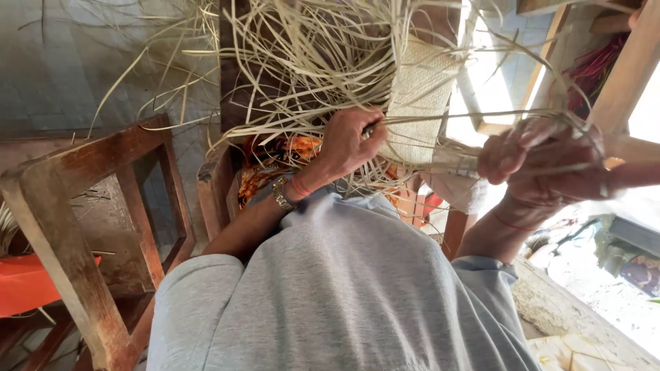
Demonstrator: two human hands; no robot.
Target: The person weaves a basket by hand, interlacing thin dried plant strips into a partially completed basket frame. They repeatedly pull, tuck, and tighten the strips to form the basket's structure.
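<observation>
Strips (440,118) of pale straw run roughly horizontal btwn the 2 hands, long axis left-right, taut in front of the woven panel (421,103). Left hand (350,141) pinches 1 end by the loose bundle (309,55); right hand (543,161) is closed round the other end, w/ fingers curled. Wooden chair (89,206) stands well apart, at left.

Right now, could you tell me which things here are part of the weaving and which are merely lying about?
In the work:
left hand, gripping strips at the woven piece
right hand, pulling straw strips taut
woven piece

Lying about:
wooden chair frame
orange cloth
patterned orange fabric
</observation>
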